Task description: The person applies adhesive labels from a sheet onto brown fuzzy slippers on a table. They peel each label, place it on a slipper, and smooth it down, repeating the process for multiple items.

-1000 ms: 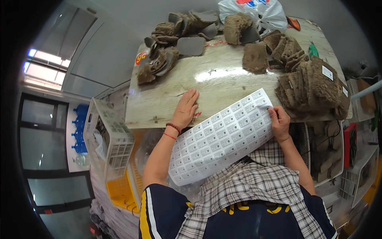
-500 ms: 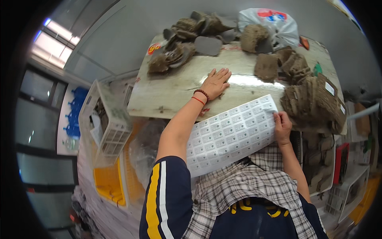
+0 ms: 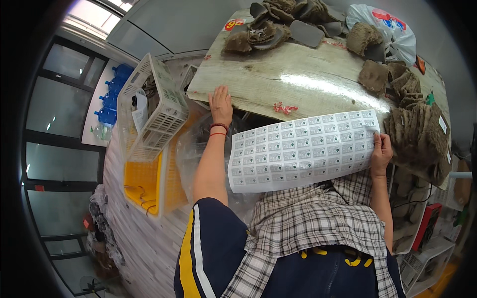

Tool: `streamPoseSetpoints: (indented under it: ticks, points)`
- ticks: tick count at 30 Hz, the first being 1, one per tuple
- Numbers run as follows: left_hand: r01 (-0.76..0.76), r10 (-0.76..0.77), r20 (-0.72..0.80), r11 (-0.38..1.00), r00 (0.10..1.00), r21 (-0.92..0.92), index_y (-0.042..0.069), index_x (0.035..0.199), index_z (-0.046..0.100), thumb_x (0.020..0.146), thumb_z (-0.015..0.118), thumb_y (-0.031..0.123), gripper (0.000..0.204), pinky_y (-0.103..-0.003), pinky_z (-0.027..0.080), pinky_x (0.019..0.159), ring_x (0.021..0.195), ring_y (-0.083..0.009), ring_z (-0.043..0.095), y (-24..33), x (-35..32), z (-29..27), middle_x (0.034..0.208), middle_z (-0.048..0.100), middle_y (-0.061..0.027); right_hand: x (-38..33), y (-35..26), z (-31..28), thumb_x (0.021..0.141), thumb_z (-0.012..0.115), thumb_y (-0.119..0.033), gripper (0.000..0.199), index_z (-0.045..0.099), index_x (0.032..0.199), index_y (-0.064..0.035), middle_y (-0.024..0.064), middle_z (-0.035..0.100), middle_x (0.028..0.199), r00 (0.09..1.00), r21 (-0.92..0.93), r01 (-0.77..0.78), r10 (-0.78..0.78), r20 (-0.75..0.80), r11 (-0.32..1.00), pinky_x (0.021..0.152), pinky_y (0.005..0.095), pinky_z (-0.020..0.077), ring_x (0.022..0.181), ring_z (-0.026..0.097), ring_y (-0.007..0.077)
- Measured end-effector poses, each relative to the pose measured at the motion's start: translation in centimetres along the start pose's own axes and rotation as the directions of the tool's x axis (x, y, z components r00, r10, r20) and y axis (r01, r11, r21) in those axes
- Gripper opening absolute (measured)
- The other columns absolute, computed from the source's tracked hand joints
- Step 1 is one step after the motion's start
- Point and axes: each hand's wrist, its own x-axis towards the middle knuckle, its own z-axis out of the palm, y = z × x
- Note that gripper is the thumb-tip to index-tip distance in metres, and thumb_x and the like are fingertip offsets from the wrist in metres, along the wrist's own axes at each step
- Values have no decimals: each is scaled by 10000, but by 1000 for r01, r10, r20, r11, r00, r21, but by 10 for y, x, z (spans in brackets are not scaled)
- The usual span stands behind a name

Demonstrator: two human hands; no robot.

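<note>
A long white sheet of printed labels [image 3: 303, 151], marked out in a grid, spans the space between the table [image 3: 258, 84] and my lap. Its upper right corner is pinched between the thumb and fingers of my right hand [image 3: 381, 155]. My left hand [image 3: 221, 106] lies at the table's near edge toward the left, fingers stretched out, holding nothing. Close beyond my right hand stands a row of brown fuzzy pads [image 3: 415, 131], some with white tags. More fuzzy brown and grey pieces [image 3: 268, 35] are heaped along the far side of the table.
A white plastic bag [image 3: 397, 37] sits at the far right. Left of the table are a white crate [image 3: 164, 111], a yellow crate [image 3: 144, 181], clear plastic wrapping [image 3: 191, 149] and blue water bottles [image 3: 109, 102]. A red box [image 3: 427, 226] stands at the lower right.
My left hand has slid from the middle of the tabletop back to its near left edge. The label sheet stays in my right hand and lies more level. The view has shifted left.
</note>
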Motion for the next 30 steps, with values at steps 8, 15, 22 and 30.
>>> streamPoseSetpoints:
  ticks: [8, 15, 22, 30]
  points:
    - [-109, 95, -81, 976, 992, -187, 27, 1325, 548, 898, 594, 66, 431, -439, 331, 1117, 1336, -349, 432, 65, -66, -14, 1381, 513, -177, -4, -7, -9, 982, 590, -131, 140, 602, 890, -27, -38, 492, 741, 996, -8, -88, 88, -19, 996, 636, 235, 390, 701, 437, 68]
    - [-124, 225, 277, 933, 934, -339, 54, 1024, 705, 862, 650, 122, 184, -448, 371, 1043, 1124, -319, 572, 149, 3, -86, 1220, 616, -150, -17, -8, -39, 972, 619, -155, 175, 605, 883, -5, -50, 533, 742, 967, 159, -253, 252, 25, 954, 626, 211, 382, 706, 435, 44]
    - [-258, 656, 427, 687, 622, -680, 41, 1179, 607, 804, 705, 153, 403, -401, 423, 995, 1112, -334, 535, 304, -33, -14, 1140, 586, -151, -48, -32, -80, 932, 639, -172, 186, 607, 890, 6, 28, 578, 729, 934, -63, -357, 356, -23, 932, 639, 264, 423, 690, 479, 97]
    - [-189, 706, 488, 647, 513, -738, 40, 1022, 683, 836, 677, 146, 214, -368, 481, 861, 975, -293, 600, 332, -49, -4, 992, 642, -115, 14, -103, -60, 864, 676, -129, 281, 611, 1099, 10, 165, 617, 1003, 993, -509, 89, -39, 109, 856, 803, 410, 503, 939, 613, 364]
